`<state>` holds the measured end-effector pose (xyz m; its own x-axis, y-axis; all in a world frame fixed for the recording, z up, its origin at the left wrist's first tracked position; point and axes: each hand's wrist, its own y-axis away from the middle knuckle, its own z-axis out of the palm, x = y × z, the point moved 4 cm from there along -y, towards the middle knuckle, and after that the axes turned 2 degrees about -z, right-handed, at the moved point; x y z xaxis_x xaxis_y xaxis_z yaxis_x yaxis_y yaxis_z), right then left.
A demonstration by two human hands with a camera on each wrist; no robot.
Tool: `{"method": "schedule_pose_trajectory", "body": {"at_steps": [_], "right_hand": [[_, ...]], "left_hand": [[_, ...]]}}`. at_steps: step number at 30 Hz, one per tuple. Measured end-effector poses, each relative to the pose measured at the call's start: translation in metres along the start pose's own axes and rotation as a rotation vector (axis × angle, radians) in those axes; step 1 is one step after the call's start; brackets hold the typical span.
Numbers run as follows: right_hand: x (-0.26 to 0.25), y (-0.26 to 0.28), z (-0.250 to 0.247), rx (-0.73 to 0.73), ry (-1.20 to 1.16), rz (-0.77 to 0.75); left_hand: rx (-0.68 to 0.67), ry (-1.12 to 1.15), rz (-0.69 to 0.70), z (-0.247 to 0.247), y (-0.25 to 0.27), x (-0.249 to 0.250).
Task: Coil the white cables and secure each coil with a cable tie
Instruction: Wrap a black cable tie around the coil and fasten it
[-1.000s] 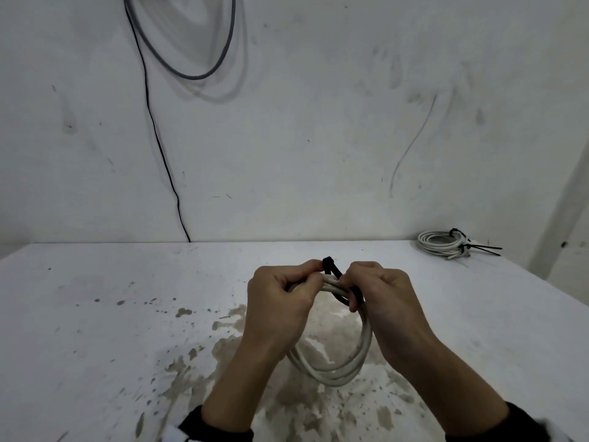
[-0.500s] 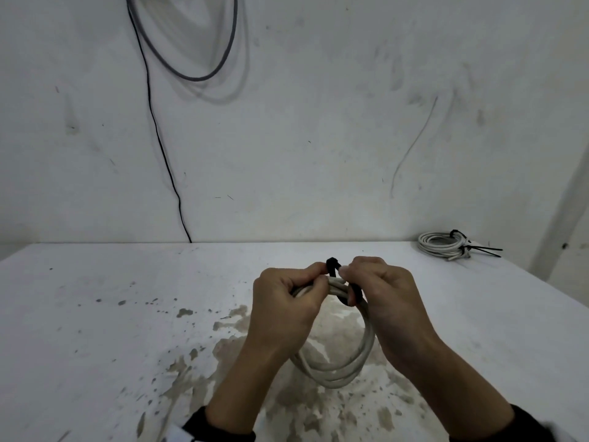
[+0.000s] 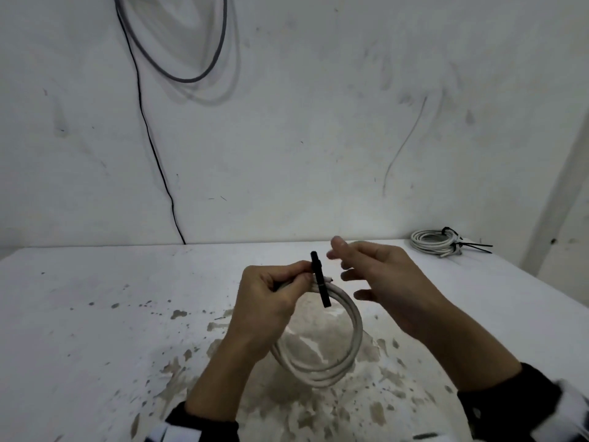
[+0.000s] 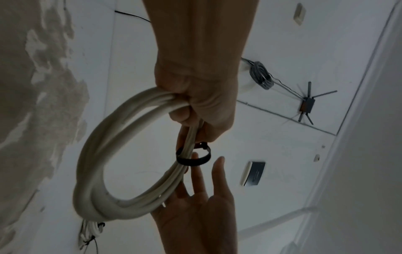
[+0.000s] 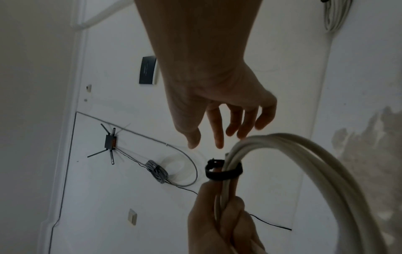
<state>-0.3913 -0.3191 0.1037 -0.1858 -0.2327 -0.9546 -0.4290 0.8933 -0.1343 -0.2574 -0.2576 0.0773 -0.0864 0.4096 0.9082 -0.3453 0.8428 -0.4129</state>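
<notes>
Head view is showing us working over the stained white table [image 3: 95, 314], where our left hand [image 3: 267, 301] is gripping the white cable coil [image 3: 344, 346] at its top, fingers curled tight round the strands. Half a second ago our right hand [image 3: 379, 282] was pinching the black cable tie [image 3: 320, 279] beside the left; now it is hanging just apart with fingers spread and holding nothing. We are judging that the tie is threaded and the hand is regripping to pull the tail. Far right, a finished coil [image 3: 435, 245] is lying already tied. Only the wrist views are showing us the tie as a closed but slack loop [image 4: 193, 157] round the strands, not yet cinched.
</notes>
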Motion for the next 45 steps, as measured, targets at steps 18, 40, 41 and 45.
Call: {"method": "schedule_pose_trajectory", "body": {"at_steps": [18, 40, 41, 45], "right_hand": [[-0.037, -0.013, -0.015, 0.093, -0.079, -0.203], [-0.036, 0.005, -0.008, 0.085, 0.03, -0.492], [-0.035, 0.01, -0.006, 0.104, 0.04, -0.538], [-0.031, 0.028, 0.002, 0.128, 0.109, -0.71]], "left_hand": [[-0.18, -0.066, -0.007, 0.019, 0.01, 0.011], [0.049, -0.022, -0.113, 0.006, 0.002, -0.004], [0.066, 0.005, -0.145, 0.006, 0.002, -0.008], [0.107, 0.11, -0.229, 0.006, 0.0, -0.018]]}}
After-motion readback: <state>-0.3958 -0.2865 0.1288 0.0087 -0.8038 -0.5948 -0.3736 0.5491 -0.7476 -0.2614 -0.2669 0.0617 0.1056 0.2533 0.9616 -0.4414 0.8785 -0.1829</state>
